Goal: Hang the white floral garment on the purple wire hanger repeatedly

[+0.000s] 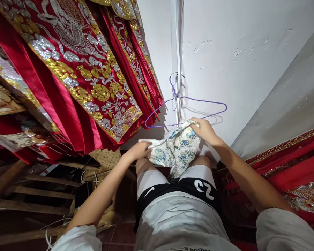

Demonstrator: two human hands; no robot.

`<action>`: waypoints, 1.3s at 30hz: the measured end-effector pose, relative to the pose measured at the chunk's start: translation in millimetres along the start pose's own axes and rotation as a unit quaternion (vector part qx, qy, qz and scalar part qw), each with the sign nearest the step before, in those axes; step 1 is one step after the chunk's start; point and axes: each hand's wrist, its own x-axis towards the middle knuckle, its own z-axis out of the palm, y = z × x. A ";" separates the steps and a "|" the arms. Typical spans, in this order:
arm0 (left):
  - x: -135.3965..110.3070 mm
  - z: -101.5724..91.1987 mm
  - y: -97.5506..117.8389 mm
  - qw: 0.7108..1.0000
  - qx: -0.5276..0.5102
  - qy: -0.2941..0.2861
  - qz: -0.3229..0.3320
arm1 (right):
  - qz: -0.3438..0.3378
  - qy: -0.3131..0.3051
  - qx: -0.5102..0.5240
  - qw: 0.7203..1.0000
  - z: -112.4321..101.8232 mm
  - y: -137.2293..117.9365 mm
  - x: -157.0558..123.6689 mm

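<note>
I hold a small floral garment (176, 148), white with blue and yellow flowers, stretched between both hands above my knees. My left hand (138, 150) pinches its white edge on the left side. My right hand (204, 130) grips the upper right corner, raised close to the lower bar of a purple wire hanger (199, 101). The hanger hangs from a white strip on the white wall straight ahead and carries nothing.
Red robes (75, 73) with gold and silver embroidery hang thick on the left. More red embroidered cloth (290, 170) lies at the right. Wooden slats and cables (52, 181) sit low on the left. My black and white shorts (178, 188) are below.
</note>
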 end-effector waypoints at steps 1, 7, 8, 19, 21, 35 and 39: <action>4.4 -6.3 2.6 0.999 0.020 -0.001 0.030 | -0.003 -0.008 -0.002 1.000 -5.7 -0.6 -0.9; 42.0 -33.4 28.2 0.975 0.183 -0.085 0.098 | -0.008 -0.054 0.025 0.998 -25.2 -16.0 -4.1; 47.0 -34.3 31.7 0.971 0.201 -0.094 0.094 | -0.008 -0.053 0.032 0.998 -25.6 -18.3 -4.9; 68.5 -40.7 51.3 0.942 0.300 -0.150 0.021 | 0.000 -0.039 0.087 0.995 -23.2 -23.5 -13.1; 72.0 -40.6 51.7 0.931 0.311 -0.188 -0.026 | -0.001 -0.030 0.091 0.995 -22.1 -22.6 -14.3; 59.6 -33.5 94.2 0.980 0.067 0.041 0.182 | 0.004 -0.040 0.100 0.994 -3.7 -28.8 -27.6; 69.2 -38.6 90.2 0.991 -0.069 0.008 0.112 | 0.010 0.058 0.090 0.994 -20.4 -10.4 -25.1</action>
